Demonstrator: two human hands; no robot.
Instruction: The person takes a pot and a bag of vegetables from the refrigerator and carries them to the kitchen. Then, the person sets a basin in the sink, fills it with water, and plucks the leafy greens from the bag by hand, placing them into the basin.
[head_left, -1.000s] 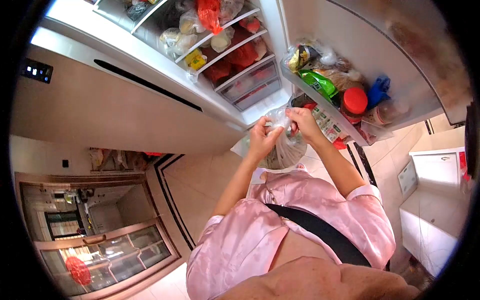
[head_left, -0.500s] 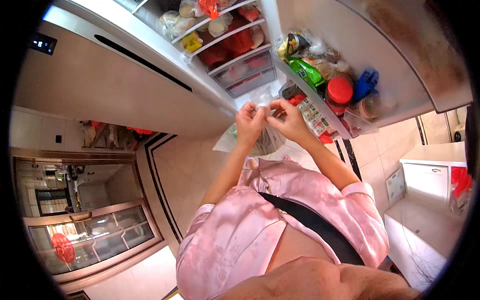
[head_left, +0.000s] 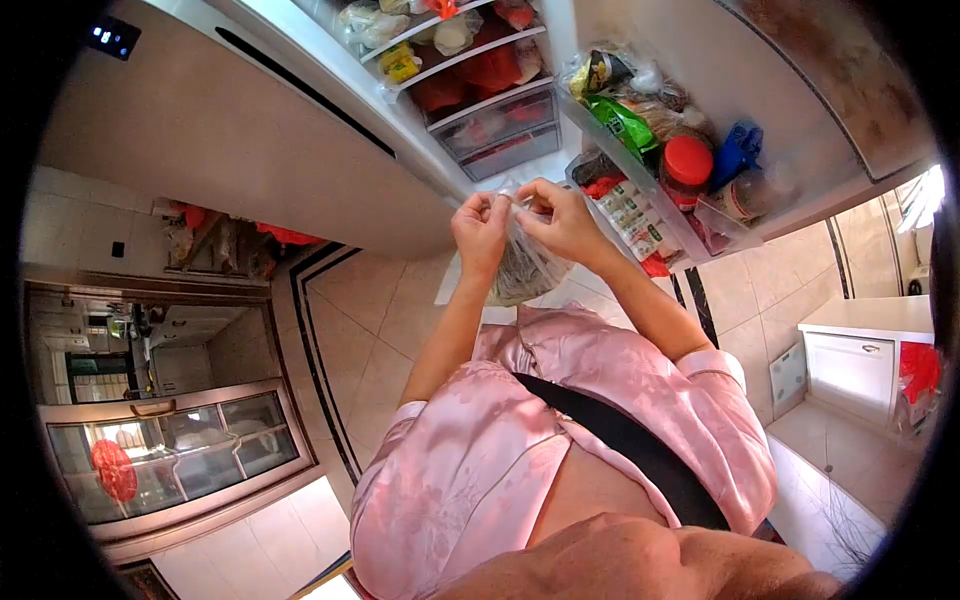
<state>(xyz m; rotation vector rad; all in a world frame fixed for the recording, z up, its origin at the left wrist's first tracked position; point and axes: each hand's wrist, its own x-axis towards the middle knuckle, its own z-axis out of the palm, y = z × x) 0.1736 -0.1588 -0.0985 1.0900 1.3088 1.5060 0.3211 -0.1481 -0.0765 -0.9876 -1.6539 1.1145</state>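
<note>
A clear plastic bag (head_left: 525, 268) with dull greenish-brown contents hangs below my two hands, in front of the open fridge. My left hand (head_left: 481, 228) pinches the gathered top of the bag on its left side. Close beside it, my right hand (head_left: 560, 220) grips the top of the bag between thumb and fingertips. The fingertips of both hands nearly meet at the bag's neck. What is inside the bag cannot be made out clearly through the plastic.
The fridge door stands open at the right, its shelf holding a red-lidded jar (head_left: 687, 165), a green packet (head_left: 622, 125) and a blue bag (head_left: 738, 150). Fridge drawers (head_left: 500, 130) lie beyond my hands. A white cabinet (head_left: 850, 355) is at the right.
The bag has swung and its body shows more plainly below my hands. Both hands have shifted slightly left and up, still at the bag's neck. The view has tilted a little.
</note>
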